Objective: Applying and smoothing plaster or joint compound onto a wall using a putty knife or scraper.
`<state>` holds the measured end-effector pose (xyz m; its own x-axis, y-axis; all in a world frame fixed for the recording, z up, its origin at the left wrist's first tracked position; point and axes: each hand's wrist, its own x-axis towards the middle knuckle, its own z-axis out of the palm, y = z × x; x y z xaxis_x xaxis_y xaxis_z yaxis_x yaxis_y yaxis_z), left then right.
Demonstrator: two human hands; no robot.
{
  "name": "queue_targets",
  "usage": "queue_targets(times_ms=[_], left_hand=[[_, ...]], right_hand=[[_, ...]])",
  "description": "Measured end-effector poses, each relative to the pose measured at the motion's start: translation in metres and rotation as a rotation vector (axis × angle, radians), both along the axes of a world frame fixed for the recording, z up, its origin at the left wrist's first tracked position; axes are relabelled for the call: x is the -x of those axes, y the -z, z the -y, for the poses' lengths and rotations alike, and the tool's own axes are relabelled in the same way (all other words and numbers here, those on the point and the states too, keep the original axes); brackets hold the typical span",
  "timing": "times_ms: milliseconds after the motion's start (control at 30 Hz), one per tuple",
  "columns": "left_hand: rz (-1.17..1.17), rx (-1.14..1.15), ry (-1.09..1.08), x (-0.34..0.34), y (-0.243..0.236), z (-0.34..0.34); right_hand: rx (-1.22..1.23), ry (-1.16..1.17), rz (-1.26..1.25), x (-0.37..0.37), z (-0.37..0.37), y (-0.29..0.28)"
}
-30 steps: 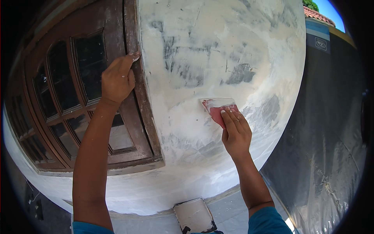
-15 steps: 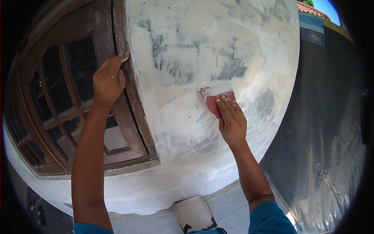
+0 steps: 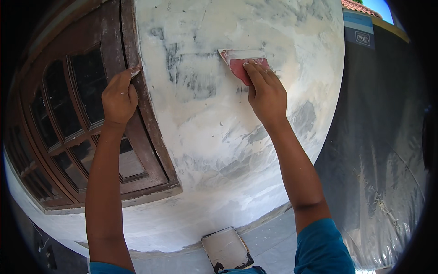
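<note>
My right hand (image 3: 267, 93) grips a red putty spreader (image 3: 239, 68) from below, thumb on one side and fingers laid over its face. White putty coats the spreader's wide upper edge, which rests against the patchy white and grey wall (image 3: 219, 118). Over to the left, my left hand (image 3: 119, 98) is curled at the brown wooden window frame (image 3: 149, 116), its whitish fingertips against the frame's edge. Parts of those fingers are hidden by the back of the hand.
Low in front of me lies a square tray or board (image 3: 226, 249) bearing pale putty, dark along its edges. A paned wooden window (image 3: 84, 132) fills the left side. Dark plastic sheeting (image 3: 378, 137) hangs at the right, below a tiled roof (image 3: 360, 7).
My right hand has slid the spreader upward and slightly left along the wall. My left hand stays at the window frame. The whole view has shifted a little.
</note>
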<state>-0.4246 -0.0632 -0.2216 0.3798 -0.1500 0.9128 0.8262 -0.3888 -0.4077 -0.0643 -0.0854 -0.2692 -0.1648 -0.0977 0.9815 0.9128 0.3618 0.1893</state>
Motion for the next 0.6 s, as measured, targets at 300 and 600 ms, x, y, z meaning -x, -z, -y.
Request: queue_targets(times_ms=[300, 600], left_hand=[[0.134, 0.120, 0.037, -0.020, 0.037, 0.018], [0.648, 0.728, 0.313, -0.085, 0.277, 0.106]], right_hand=[[0.400, -0.132, -0.201, 0.046, 0.052, 0.195], [0.944, -0.811, -1.132, 0.069, 0.111, 0.274]])
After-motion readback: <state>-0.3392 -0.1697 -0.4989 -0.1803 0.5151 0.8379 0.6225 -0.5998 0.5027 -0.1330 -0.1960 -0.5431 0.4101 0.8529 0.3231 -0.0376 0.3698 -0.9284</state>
